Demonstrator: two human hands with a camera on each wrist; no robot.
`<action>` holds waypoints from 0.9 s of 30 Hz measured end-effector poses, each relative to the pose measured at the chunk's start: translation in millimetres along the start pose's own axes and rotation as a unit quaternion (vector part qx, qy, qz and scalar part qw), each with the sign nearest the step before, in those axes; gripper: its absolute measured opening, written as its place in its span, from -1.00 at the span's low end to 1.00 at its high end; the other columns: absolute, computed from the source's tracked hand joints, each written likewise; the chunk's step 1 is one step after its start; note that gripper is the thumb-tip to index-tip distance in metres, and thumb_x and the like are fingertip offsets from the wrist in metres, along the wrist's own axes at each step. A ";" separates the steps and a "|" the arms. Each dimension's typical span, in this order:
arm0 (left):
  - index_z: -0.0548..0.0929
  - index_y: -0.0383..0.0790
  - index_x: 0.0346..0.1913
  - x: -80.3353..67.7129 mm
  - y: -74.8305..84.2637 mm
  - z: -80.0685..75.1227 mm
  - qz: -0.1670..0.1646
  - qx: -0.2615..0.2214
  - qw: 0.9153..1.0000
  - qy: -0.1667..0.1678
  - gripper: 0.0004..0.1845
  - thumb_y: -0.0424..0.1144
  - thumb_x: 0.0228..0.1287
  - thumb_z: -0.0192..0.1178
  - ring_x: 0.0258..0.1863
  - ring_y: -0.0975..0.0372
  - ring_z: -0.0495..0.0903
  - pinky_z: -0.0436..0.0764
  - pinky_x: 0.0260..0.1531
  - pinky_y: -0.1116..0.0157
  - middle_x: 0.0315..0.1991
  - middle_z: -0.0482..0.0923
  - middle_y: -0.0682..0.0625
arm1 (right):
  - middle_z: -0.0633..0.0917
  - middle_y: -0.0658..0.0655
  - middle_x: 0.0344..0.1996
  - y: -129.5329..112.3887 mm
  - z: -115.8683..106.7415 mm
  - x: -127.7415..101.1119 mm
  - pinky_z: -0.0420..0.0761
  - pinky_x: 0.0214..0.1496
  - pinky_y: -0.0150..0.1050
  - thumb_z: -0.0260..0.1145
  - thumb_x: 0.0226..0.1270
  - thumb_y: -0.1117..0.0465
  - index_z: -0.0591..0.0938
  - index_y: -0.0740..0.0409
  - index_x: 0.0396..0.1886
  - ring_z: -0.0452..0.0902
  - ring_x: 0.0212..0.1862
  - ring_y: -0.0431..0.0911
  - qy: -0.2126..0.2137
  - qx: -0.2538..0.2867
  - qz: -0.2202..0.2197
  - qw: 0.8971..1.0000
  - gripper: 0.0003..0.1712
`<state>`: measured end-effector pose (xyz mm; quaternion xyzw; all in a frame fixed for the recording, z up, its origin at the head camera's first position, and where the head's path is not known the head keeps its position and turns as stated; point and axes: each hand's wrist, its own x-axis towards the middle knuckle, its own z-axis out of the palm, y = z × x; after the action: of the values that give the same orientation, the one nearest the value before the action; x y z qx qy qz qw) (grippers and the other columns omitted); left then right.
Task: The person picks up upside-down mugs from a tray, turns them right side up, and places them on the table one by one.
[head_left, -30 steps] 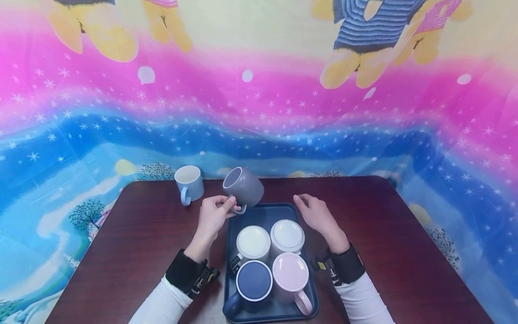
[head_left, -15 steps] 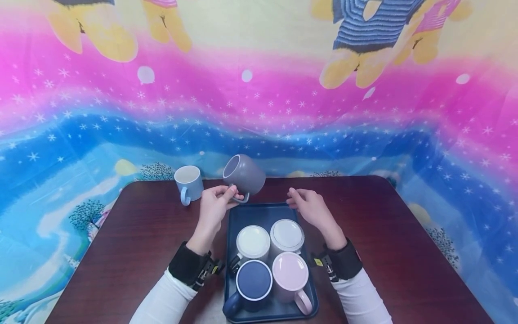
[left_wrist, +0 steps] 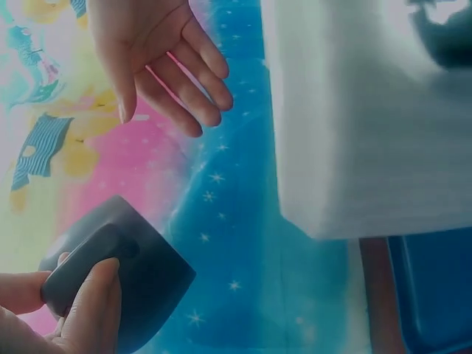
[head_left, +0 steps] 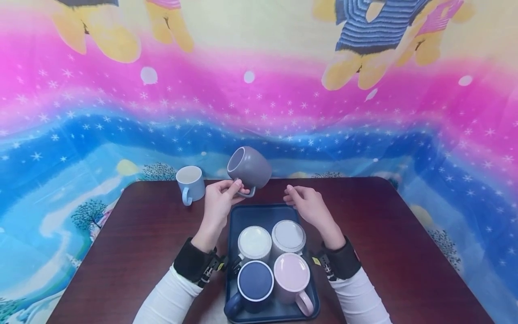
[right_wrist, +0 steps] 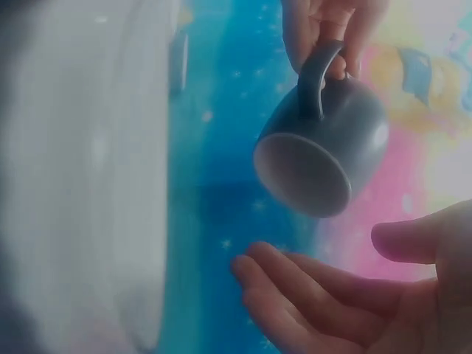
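Note:
My left hand (head_left: 220,202) pinches the handle of a grey mug (head_left: 248,167) and holds it tilted in the air, above the far end of a dark blue tray (head_left: 259,213). The left wrist view shows my fingers round the grey mug (left_wrist: 122,284) handle. My right hand (head_left: 305,204) hovers over the tray's far right corner with relaxed fingers, holding nothing and just right of the mug. In the right wrist view the grey mug (right_wrist: 324,151) hangs bottom-first above my right hand (right_wrist: 346,299).
On the tray stand a white mug (head_left: 253,243), a light grey mug (head_left: 288,236), a navy mug (head_left: 254,283) and a pink mug (head_left: 292,279). A light blue mug (head_left: 190,183) stands on the dark wooden table (head_left: 133,243) at the far left. A colourful cloth (head_left: 259,90) hangs behind.
My left hand has lifted the grey mug higher and a little to the right. My right hand has moved slightly left, toward the mug.

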<state>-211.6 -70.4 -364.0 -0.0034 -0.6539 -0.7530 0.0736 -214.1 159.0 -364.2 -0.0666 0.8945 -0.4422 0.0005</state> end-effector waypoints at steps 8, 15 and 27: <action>0.64 -0.55 -0.24 0.9 7.8 10.4 0.025 -0.024 0.999 -0.007 -0.76 -0.32 0.29 0.19 -0.27 0.06 0.74 0.65 -0.14 0.13 -0.44 0.65 -0.14 | 0.74 0.21 -0.19 -13.2 -3.3 0.4 0.64 0.00 -0.14 0.00 0.47 -0.09 0.62 0.22 0.02 0.68 -0.07 -0.01 -0.004 0.009 -0.013 1.000 -0.49; 0.63 -0.57 -0.26 -0.6 8.1 19.3 0.034 -0.038 0.999 -0.009 -0.74 -0.32 0.30 0.18 -0.29 0.09 0.74 0.66 -0.16 0.15 -0.44 0.63 -0.15 | 0.75 0.21 -0.20 -21.9 1.5 -0.7 0.64 -0.02 -0.15 -0.01 0.48 -0.10 0.63 0.20 0.00 0.68 -0.06 0.01 -0.009 0.015 -0.014 1.000 -0.49; 0.64 -0.55 -0.26 -4.5 1.5 26.8 0.013 -0.064 0.998 -0.008 -0.75 -0.32 0.31 0.17 -0.24 0.02 0.73 0.66 -0.16 0.16 -0.44 0.63 -0.15 | 0.77 0.17 -0.31 -26.7 15.6 -0.2 0.66 -0.08 -0.20 0.04 0.46 -0.07 0.67 0.25 -0.07 0.72 -0.17 -0.05 -0.003 0.037 -0.025 0.999 -0.50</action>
<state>-209.4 -43.7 -359.1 -0.0225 -0.6052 -0.7919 0.0784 -209.8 130.7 -352.5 -0.0903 0.8755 -0.4747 -0.0052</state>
